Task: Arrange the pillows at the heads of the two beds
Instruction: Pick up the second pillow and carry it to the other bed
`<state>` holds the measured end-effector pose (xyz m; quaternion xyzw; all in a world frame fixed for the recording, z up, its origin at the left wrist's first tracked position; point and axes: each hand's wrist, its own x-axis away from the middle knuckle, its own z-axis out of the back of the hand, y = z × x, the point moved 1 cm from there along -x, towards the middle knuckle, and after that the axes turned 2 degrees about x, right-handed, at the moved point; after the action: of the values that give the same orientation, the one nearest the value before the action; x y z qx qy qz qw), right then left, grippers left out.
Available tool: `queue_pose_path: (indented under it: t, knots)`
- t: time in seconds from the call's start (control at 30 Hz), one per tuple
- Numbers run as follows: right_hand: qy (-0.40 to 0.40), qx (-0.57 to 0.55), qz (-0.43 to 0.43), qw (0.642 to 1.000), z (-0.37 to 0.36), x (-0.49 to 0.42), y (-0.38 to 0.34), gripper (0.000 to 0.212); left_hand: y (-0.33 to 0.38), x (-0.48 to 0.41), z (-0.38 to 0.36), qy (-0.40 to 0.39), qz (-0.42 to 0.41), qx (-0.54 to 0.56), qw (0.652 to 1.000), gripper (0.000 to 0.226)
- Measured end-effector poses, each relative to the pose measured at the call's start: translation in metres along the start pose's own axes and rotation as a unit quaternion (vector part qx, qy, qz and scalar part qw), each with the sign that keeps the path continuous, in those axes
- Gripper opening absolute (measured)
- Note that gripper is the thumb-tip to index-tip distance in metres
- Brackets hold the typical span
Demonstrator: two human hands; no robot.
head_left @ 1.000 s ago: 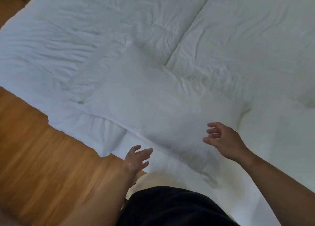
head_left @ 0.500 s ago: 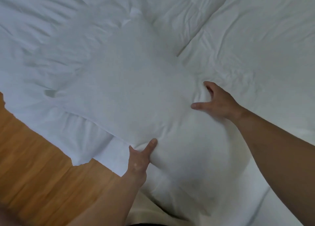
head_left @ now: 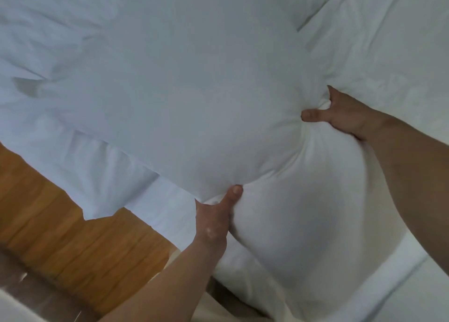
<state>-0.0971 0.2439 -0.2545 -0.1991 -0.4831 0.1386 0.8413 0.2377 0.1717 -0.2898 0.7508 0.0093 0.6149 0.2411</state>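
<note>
A wooden floor (head_left: 60, 224) is seen at lower left, beside two white-covered beds pushed together, their seam (head_left: 313, 15) visible at upper right. A white duvet (head_left: 48, 54) is spread over the left bed, its corner hanging above the floor. A large white pillow (head_left: 194, 103) is held over the bed's near edge: its lower edge is pinched by the left hand (head_left: 213, 222), thumb pressed into the fabric, while its right side is clenched by the right hand (head_left: 345, 115), cloth bunched in the grip. Only slack cover may be gathered, so the pillow could sag or slip when carried to the head.
</note>
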Motion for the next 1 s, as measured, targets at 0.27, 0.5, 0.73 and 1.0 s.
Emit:
queue_pose_path:
  t: [0.27,0.5,0.73,1.0]
  knots:
    - [0.004,-0.054,-0.001,0.999,-0.004,0.048,-0.009,0.092,0.011,0.032,-0.005,-0.014,-0.013,0.026,0.999,0.107]
    - [0.082,-0.105,0.017,0.991,0.000,0.131,-0.027,0.054,0.035,0.081,0.010,-0.069,-0.072,0.029,0.995,0.072]
    - [0.168,-0.234,0.045,0.957,-0.019,0.245,-0.037,0.036,0.108,0.151,0.030,-0.124,-0.129,-0.074,0.981,0.066]
    - [0.221,-0.349,0.083,0.907,-0.059,0.371,-0.058,0.036,0.165,0.265,0.066,-0.176,-0.208,-0.195,0.942,0.043]
